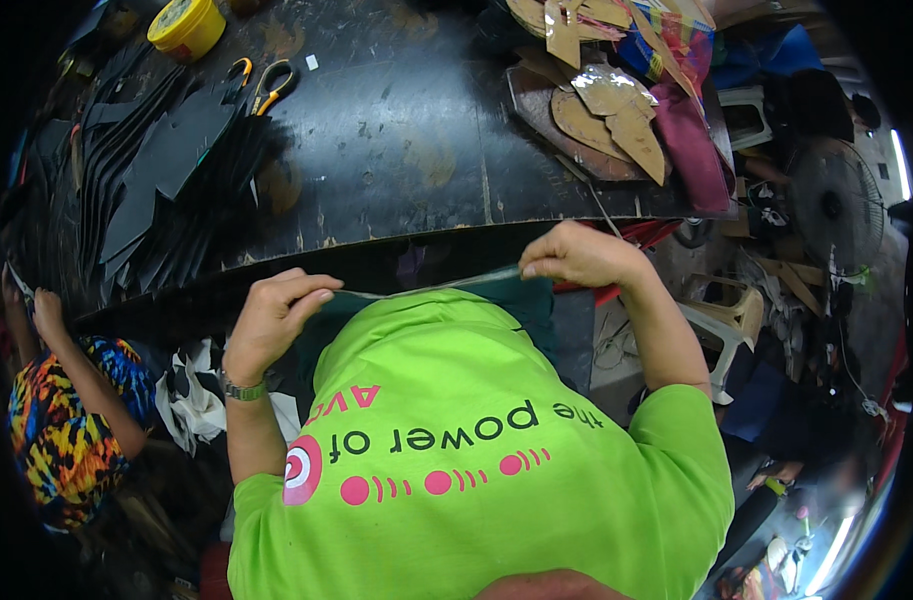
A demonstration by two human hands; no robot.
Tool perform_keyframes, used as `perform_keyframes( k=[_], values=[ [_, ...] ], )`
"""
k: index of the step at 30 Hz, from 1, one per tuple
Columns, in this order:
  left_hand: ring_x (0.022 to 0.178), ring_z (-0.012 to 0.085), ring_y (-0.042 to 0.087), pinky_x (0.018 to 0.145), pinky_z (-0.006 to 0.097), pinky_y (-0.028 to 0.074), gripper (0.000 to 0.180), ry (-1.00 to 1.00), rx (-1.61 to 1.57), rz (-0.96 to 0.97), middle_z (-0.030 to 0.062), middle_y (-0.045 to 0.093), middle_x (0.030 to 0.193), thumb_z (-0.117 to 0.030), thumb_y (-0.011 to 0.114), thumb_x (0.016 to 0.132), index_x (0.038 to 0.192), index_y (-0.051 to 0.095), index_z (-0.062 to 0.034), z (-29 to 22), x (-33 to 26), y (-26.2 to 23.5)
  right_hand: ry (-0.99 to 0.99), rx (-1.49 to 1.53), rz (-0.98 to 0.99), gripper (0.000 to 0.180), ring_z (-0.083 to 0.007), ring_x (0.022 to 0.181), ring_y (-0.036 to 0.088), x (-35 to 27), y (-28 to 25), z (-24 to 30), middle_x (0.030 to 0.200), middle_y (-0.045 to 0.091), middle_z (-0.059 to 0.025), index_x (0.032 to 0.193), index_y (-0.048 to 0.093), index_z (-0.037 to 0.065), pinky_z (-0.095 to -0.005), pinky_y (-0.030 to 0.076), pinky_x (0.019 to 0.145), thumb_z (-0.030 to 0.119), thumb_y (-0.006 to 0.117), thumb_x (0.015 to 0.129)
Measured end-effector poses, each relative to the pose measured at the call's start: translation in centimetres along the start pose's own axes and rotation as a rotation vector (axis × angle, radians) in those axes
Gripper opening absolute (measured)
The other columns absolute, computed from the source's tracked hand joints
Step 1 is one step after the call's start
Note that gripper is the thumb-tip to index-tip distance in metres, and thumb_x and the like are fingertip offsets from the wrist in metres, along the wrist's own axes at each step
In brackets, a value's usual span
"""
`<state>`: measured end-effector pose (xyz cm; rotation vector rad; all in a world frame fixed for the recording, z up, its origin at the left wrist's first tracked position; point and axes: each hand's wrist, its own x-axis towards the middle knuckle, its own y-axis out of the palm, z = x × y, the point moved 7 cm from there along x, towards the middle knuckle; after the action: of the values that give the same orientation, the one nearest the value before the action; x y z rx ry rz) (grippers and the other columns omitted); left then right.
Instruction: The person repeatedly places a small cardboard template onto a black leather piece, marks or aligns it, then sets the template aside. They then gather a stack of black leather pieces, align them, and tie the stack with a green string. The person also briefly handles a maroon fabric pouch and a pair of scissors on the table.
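A thin pale strip point(461, 282) runs across in front of my green shirt, just below the table's near edge, sagging a little toward its left part. Its left end is pinched between the thumb and fingers of my left hand point(281, 310). At the other end, my right hand point(584, 256) has its fingers closed on the strip. Both hands are held apart, and the strip's exact material is too fine to make out. Dark green cloth point(521, 300) lies over my lap beneath it.
On the dark table point(396, 130) are a stack of black cut sheets point(166, 160), orange-handled scissors point(272, 86) and a yellow tub point(186, 28). Brown pattern pieces point(606, 115) pile up at the right. Another person point(76, 410) works at the left; a fan point(834, 200) stands far right.
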<state>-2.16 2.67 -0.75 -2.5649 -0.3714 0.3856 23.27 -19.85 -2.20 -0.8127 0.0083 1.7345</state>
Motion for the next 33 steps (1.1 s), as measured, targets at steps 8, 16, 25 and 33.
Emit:
perform_keyframes(
  k=[8, 16, 25, 33],
  values=[
    [0.065, 0.017, 0.058, 0.061, 0.03, 0.044, 0.011, -0.015, 0.115, -0.312, 0.0086, 0.063, 0.077, -0.006, 0.073, 0.091, 0.099, 0.075, 0.0009, 0.5, -2.5, -3.3, 0.314, 0.119, 0.321, 0.022, -0.0154, 0.059, 0.061, -0.8, 5.3, -4.1, 0.07, 0.061, -0.0044, 0.101, 0.069, 0.004, -0.0315, 0.049, 0.056, 0.024, 0.059, 0.101],
    [0.069, 0.0175, 0.061, 0.064, 0.029, 0.046, 0.007, 0.169, 0.064, -0.382, 0.0087, 0.065, 0.08, -0.002, 0.072, 0.09, 0.096, 0.072, 0.0015, -3.7, 1.0, -2.1, 0.338, 0.338, -0.048, 0.023, -0.0067, 0.058, 0.051, -7.2, -2.2, -3.8, 0.065, 0.056, 0.0014, 0.092, 0.067, 0.003, -0.025, 0.042, 0.053, 0.023, 0.062, 0.102],
    [0.07, 0.0309, 0.062, 0.066, 0.037, 0.049, 0.009, 0.283, 0.236, -0.346, 0.0138, 0.062, 0.08, -0.01, 0.071, 0.091, 0.094, 0.071, -0.0012, -7.4, 9.3, 0.2, 0.409, 0.406, -0.466, 0.017, -0.0043, 0.06, 0.049, -16.2, -8.1, -7.8, 0.068, 0.058, 0.0046, 0.091, 0.07, 0.005, -0.0224, 0.038, 0.054, 0.021, 0.07, 0.098],
    [0.075, 0.0295, 0.064, 0.069, 0.037, 0.05, 0.011, 0.452, 0.155, -0.157, 0.0144, 0.067, 0.085, -0.009, 0.072, 0.09, 0.096, 0.072, -0.0002, -10.2, 14.4, 6.7, 0.462, -0.005, -1.184, 0.029, -0.0121, 0.073, 0.057, -24.2, -13.3, -13.5, 0.077, 0.061, 0.0004, 0.092, 0.068, 0.003, -0.0296, 0.048, 0.071, 0.029, 0.08, 0.088]
  ],
)
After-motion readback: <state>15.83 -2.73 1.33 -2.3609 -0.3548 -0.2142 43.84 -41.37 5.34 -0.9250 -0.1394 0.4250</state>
